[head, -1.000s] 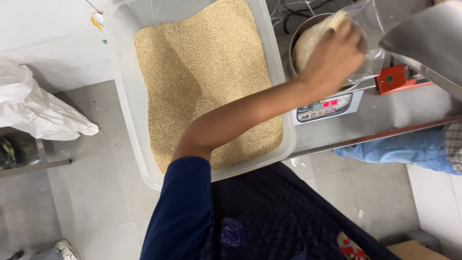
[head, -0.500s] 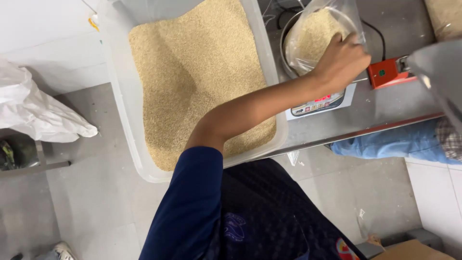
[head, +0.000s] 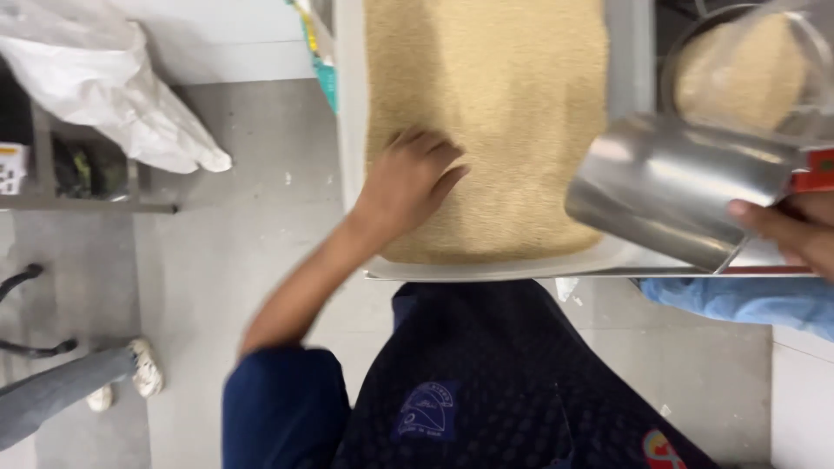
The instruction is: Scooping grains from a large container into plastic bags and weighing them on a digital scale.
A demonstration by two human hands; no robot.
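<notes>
Over the near edge of the bin [head: 352, 130], the left hand [head: 408, 178] rests on the grain [head: 486, 104], fingers loosely together and curled, tips touching the surface. Right of the bin, the right hand [head: 795, 230] holds a steel scoop [head: 673, 187] by its far end, fingers wrapped on it; only part of that hand shows. The scoop lies tilted, and whether it holds anything cannot be told.

The step looks like portioning grain, caught between scoops. The next move seems to call for bringing the scoop across to the bin and digging in without spilling over the rim.

The bin is nearly full of pale tan grain, evenly spread. Beyond the scoop, right of the bin, a clear bag [head: 747, 69] sits in a dark bowl [head: 682, 52], already holding a good mound of grain.
</notes>
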